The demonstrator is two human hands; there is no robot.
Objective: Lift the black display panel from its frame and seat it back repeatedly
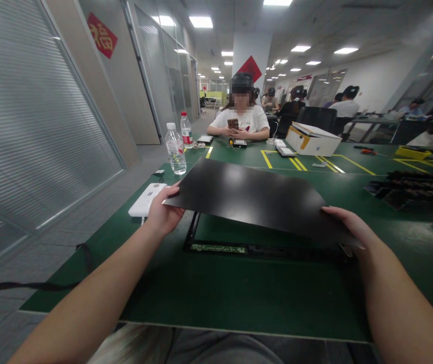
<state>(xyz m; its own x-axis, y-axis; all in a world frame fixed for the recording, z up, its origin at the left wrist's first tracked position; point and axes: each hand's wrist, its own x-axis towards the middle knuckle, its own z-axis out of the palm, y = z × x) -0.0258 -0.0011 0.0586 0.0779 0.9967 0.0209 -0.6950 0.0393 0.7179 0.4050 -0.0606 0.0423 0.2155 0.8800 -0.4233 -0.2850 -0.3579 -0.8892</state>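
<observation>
A thin black panel (254, 194) is held up by its two short sides, slightly tilted, with light reflecting off its face. My left hand (165, 210) grips its left edge, thumb on top and fingers beneath. At the right edge, my right hand (347, 225) is closed on the panel, its lower fingers partly hidden. Below the panel a black frame (296, 253) lies on the green table (239, 293); a green circuit strip (218, 248) shows along its near side. The panel covers most of the frame's far part.
A white device (146, 200) and two bottles (176, 151) stand at the left. Across the table a person (241, 116) holds a phone. A white box (312, 139) sits at the back right, and stacked black parts (417, 189) lie at the right.
</observation>
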